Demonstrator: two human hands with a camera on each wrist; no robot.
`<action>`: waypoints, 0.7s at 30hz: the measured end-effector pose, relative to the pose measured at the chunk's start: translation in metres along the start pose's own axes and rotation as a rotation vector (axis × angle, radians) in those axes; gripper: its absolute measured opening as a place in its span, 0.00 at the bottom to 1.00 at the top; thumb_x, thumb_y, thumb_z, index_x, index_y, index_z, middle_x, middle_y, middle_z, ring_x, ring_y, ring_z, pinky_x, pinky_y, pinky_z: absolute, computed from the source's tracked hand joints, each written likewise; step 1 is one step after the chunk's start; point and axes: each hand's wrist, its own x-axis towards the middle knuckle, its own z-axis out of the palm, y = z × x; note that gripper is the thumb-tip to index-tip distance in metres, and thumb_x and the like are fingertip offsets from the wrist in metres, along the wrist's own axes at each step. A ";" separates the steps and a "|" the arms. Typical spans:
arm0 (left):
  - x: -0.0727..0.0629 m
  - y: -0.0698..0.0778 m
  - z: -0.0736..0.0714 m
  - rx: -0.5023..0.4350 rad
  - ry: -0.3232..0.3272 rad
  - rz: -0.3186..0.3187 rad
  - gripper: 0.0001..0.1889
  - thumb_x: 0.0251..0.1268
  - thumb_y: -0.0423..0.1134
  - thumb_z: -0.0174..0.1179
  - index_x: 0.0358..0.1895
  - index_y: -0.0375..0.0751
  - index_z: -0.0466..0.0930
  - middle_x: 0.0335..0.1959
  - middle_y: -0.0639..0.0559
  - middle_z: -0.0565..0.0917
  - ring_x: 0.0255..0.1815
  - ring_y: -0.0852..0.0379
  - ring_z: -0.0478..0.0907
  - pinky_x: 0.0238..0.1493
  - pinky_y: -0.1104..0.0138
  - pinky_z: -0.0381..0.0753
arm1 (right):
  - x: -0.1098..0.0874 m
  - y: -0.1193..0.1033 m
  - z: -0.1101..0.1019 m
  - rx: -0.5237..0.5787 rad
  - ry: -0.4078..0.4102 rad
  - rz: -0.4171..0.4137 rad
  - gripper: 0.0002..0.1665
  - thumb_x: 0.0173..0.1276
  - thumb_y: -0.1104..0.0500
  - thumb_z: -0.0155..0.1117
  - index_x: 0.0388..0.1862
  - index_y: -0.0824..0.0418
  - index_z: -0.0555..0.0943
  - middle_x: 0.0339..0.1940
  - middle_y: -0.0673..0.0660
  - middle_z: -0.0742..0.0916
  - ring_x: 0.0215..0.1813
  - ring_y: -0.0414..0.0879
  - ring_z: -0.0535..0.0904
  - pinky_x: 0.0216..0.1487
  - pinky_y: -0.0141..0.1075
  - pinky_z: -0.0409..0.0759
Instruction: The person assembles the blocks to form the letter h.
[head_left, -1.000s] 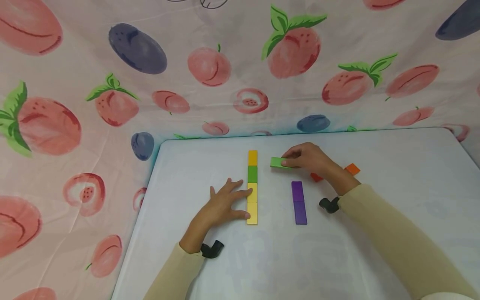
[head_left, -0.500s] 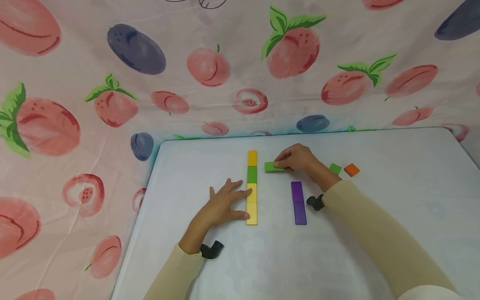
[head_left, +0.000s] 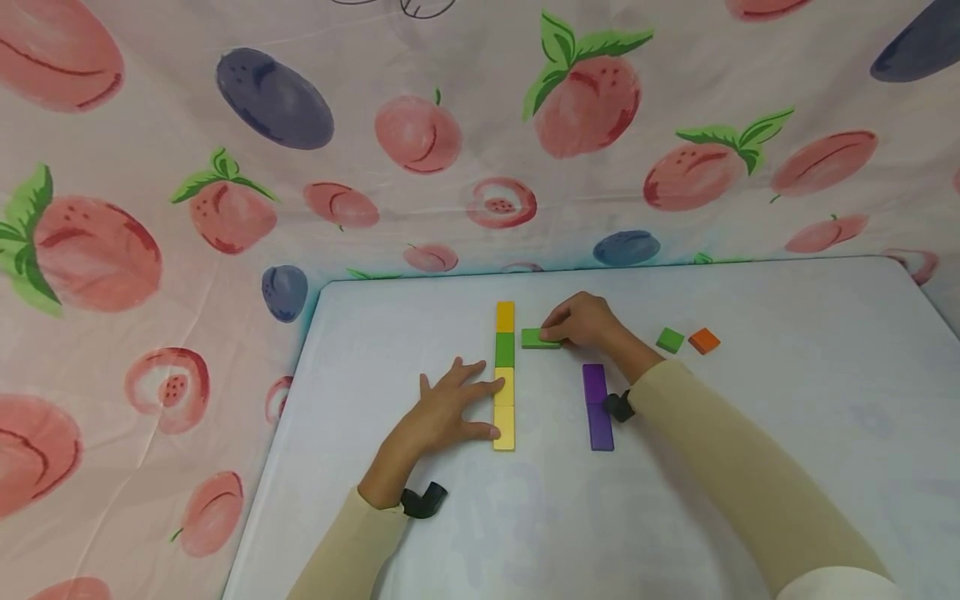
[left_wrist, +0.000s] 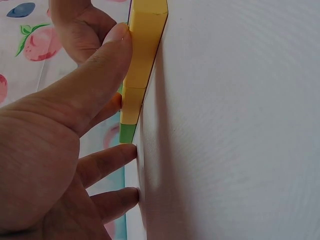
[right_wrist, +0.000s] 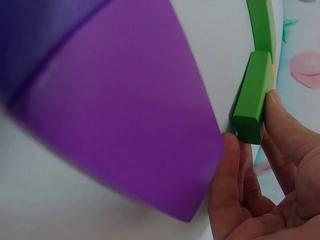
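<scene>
A straight column of flat blocks lies mid-table: an amber block at the far end, a green block, then two yellow blocks. My left hand has its fingers spread at the column's left side. Its thumb and index fingertips touch the yellow blocks, and in the left wrist view the thumb presses the nearest yellow block. My right hand pinches another green block by its right end. This block lies crosswise, its left end a small gap from the column's green block. Its right end is hidden by my fingers.
Two purple blocks stand end to end right of the column, close under my right wrist. Farther right lie a small green block and an orange block. A fruit-printed cloth rises behind the white table.
My right hand has moved left and slightly nearer, bringing the green block close to the column. The small green block at right has come into sight. My left hand has stayed still.
</scene>
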 end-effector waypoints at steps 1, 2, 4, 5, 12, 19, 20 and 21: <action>0.000 0.000 0.000 -0.002 0.002 0.003 0.39 0.56 0.58 0.74 0.73 0.66 0.72 0.81 0.51 0.64 0.86 0.40 0.45 0.71 0.23 0.36 | 0.001 0.000 0.001 -0.006 0.002 -0.004 0.17 0.67 0.49 0.74 0.49 0.56 0.90 0.37 0.54 0.89 0.34 0.45 0.79 0.36 0.30 0.78; 0.000 0.000 0.000 -0.004 0.002 0.005 0.39 0.56 0.58 0.74 0.73 0.65 0.72 0.81 0.51 0.63 0.86 0.40 0.45 0.71 0.23 0.35 | 0.001 0.000 0.002 -0.014 0.003 -0.008 0.16 0.67 0.49 0.74 0.49 0.56 0.90 0.37 0.53 0.89 0.34 0.45 0.79 0.36 0.30 0.78; 0.000 0.000 0.000 -0.008 0.002 0.007 0.39 0.56 0.58 0.74 0.73 0.65 0.72 0.81 0.51 0.63 0.86 0.40 0.45 0.71 0.23 0.35 | 0.002 0.000 0.003 -0.024 0.004 -0.014 0.16 0.67 0.49 0.74 0.49 0.56 0.90 0.36 0.53 0.88 0.34 0.45 0.78 0.35 0.31 0.77; 0.000 -0.001 0.000 -0.011 0.002 0.007 0.39 0.56 0.58 0.74 0.73 0.65 0.72 0.81 0.51 0.63 0.86 0.40 0.45 0.71 0.23 0.35 | 0.002 -0.001 0.003 -0.028 0.003 -0.016 0.16 0.67 0.49 0.73 0.49 0.56 0.90 0.36 0.53 0.88 0.34 0.45 0.78 0.35 0.31 0.77; 0.000 -0.001 0.001 -0.004 0.010 0.018 0.39 0.55 0.58 0.75 0.73 0.65 0.72 0.81 0.51 0.64 0.85 0.39 0.47 0.71 0.22 0.37 | -0.001 0.000 -0.003 -0.079 -0.030 -0.066 0.20 0.69 0.47 0.71 0.54 0.54 0.89 0.50 0.56 0.88 0.50 0.50 0.77 0.50 0.39 0.79; 0.000 -0.001 0.001 -0.009 0.017 0.016 0.39 0.55 0.57 0.75 0.73 0.65 0.73 0.80 0.51 0.64 0.85 0.40 0.47 0.71 0.23 0.37 | -0.001 0.008 -0.014 -0.165 -0.072 -0.161 0.20 0.66 0.48 0.74 0.53 0.55 0.88 0.48 0.58 0.84 0.52 0.53 0.75 0.55 0.45 0.76; 0.000 -0.001 0.001 -0.008 0.018 0.016 0.39 0.55 0.57 0.75 0.73 0.65 0.73 0.80 0.51 0.64 0.85 0.40 0.47 0.71 0.23 0.37 | 0.000 0.009 -0.014 -0.162 -0.078 -0.157 0.19 0.65 0.49 0.74 0.53 0.54 0.89 0.48 0.57 0.84 0.52 0.52 0.75 0.55 0.44 0.76; 0.000 -0.001 0.001 -0.009 0.018 0.015 0.39 0.55 0.57 0.75 0.73 0.65 0.73 0.80 0.51 0.64 0.85 0.40 0.47 0.71 0.23 0.37 | 0.001 0.010 -0.013 -0.160 -0.080 -0.153 0.19 0.65 0.49 0.74 0.52 0.53 0.89 0.48 0.57 0.84 0.52 0.52 0.75 0.56 0.44 0.76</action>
